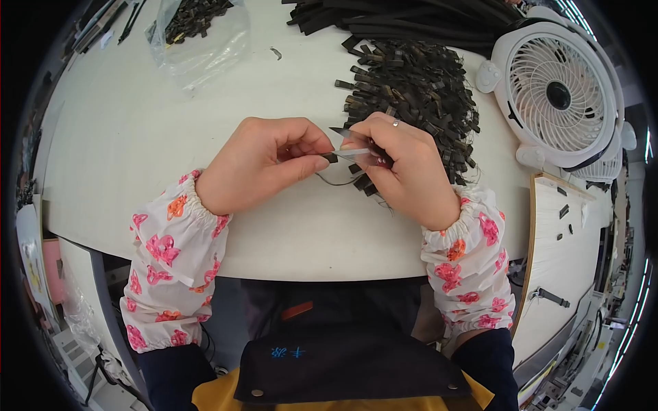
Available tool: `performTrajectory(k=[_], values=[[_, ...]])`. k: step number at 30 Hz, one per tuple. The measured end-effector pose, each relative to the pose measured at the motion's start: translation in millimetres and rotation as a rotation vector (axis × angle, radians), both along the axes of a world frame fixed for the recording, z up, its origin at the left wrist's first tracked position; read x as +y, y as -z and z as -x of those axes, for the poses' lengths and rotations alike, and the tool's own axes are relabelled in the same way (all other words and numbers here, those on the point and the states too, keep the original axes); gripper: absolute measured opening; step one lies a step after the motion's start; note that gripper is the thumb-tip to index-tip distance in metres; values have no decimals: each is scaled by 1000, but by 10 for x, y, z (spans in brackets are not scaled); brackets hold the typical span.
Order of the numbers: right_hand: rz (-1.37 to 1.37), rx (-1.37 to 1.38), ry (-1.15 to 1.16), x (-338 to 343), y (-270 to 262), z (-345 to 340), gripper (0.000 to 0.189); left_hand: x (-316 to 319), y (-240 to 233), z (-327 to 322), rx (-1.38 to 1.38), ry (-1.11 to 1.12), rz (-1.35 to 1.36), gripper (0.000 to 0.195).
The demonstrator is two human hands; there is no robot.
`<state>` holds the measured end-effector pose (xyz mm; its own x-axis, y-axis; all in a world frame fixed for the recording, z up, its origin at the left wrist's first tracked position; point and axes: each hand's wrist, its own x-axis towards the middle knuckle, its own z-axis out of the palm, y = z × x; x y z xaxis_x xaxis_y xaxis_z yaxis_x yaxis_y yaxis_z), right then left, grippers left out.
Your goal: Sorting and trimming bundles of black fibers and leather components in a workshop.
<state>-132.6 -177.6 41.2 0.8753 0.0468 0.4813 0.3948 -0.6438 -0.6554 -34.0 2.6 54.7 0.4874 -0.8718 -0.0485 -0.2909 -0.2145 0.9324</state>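
Over the white table, my left hand (pixel 267 162) pinches a small black fabric tab (pixel 331 157) between thumb and fingertips. My right hand (pixel 408 154), with a ring on one finger, holds a pair of thread snips (pixel 357 155). The two blades are apart and point left, and the lower blade's tip is at the tab's right end. A dark thread (pixel 339 184) curves below the tab towards the right hand. Behind and beside the right hand lies a large pile of similar black tabs (pixel 411 92), many with loose thread ends. My palm hides part of the snips' handle.
A clear plastic bag (pixel 205 56) with dark tabs lies at the far left. Long black strips (pixel 401 20) stretch along the back. A white fan (pixel 558 95) stands at the right, above a wooden-edged board (pixel 560 267). The table's front edge (pixel 324 280) runs before my apron.
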Motion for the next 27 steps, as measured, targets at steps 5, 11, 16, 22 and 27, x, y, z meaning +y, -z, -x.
performTrajectory(k=[5, 11, 16, 22, 27], values=[[47, -4, 36, 1, -24, 17, 19, 30, 8, -84, 22, 7, -57, 10], [-34, -29, 55, 124, 115, -25, 23, -4, 101, -43, 194, -195, 188, 11], [157, -74, 118, 147, 139, 2, 25, -88, 126, -18, 353, -242, 293, 14], [149, -124, 220, 11, -18, -2, 33, -68, 118, -6, 531, -258, 263, 14], [353, -258, 374, -28, 38, -57, 39, -102, 120, 11, 525, -284, 224, 14]])
